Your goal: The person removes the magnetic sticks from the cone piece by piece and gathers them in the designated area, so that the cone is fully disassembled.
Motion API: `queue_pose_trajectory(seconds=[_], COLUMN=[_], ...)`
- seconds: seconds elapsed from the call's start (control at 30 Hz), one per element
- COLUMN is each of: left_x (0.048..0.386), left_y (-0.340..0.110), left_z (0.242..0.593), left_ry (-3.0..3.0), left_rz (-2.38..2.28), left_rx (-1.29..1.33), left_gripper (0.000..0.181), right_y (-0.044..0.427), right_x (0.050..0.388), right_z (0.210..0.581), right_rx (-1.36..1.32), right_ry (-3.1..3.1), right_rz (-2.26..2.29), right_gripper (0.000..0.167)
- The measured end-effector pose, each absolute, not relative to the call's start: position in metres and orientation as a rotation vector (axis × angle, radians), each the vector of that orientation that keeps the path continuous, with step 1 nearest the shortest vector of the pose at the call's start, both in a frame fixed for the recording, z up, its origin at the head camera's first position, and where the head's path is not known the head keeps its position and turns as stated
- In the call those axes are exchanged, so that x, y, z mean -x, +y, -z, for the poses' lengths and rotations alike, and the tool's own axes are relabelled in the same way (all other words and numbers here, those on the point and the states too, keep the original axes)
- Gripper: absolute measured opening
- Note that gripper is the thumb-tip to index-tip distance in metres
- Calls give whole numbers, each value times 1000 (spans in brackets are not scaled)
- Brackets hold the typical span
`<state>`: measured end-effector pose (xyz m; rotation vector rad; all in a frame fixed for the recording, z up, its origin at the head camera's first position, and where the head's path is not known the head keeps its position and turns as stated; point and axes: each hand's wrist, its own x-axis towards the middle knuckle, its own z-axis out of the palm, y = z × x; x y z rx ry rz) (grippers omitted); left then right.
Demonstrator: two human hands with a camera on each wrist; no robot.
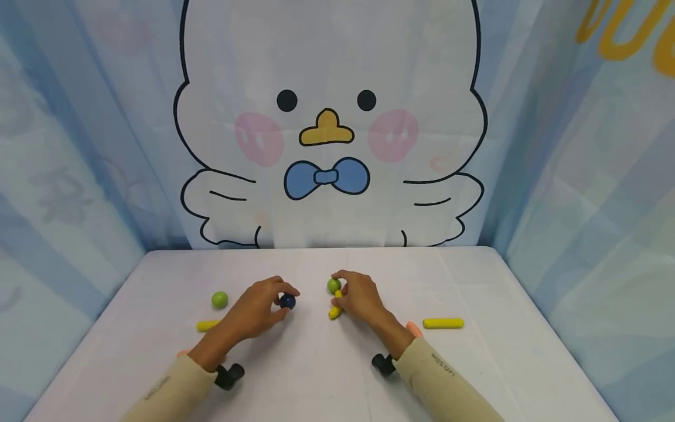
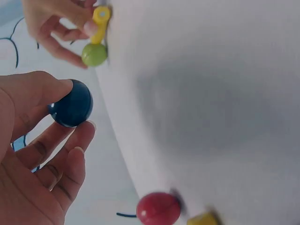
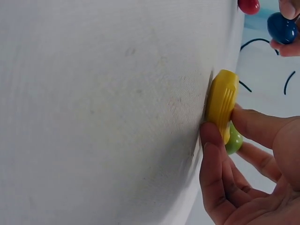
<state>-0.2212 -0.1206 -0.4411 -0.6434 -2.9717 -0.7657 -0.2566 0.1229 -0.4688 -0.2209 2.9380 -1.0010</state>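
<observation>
My left hand (image 1: 258, 308) pinches a glossy dark blue ball (image 1: 287, 301) between thumb and fingertips; in the left wrist view, the ball (image 2: 72, 104) shows clearly. My right hand (image 1: 361, 298) pinches a small yellow piece (image 3: 222, 98) with grooves along its side. Against the far end of that piece lies a green ball (image 1: 334, 285), touched by one of the right fingers. Most of this ball is hidden behind the hand in the right wrist view.
Left of the left hand are another green ball (image 1: 219, 300) and a yellow stick (image 1: 207, 326). A red ball (image 2: 158, 208) shows in the left wrist view. To the right lie a yellow stick (image 1: 443, 323) and a partly covered orange piece (image 1: 414, 329). A curtain (image 1: 327, 223) hangs behind the table.
</observation>
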Motion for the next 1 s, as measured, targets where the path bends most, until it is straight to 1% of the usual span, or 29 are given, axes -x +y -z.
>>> queue_pose_trajectory(seconds=[0.23,0.43,0.6,1.0], left_x=[231,248,259,284], left_y=[-151,-181,-203,-227], left_z=[434,432,433,438], left_ry=[-2914,-2983,-3008,-3133], left_rz=[745,809,777,754], left_rx=[641,476,404,314], left_gripper=[36,38,39,38], right_y=[125,124,124,125], right_x=[256,256,256,257], right_z=[472,472,472,470], right_rx=[218,226,220,240], right_ry=[2924,2921,2911,2927], right_rz=[1002,1000,1011,1006], right_gripper=[55,56,55,56])
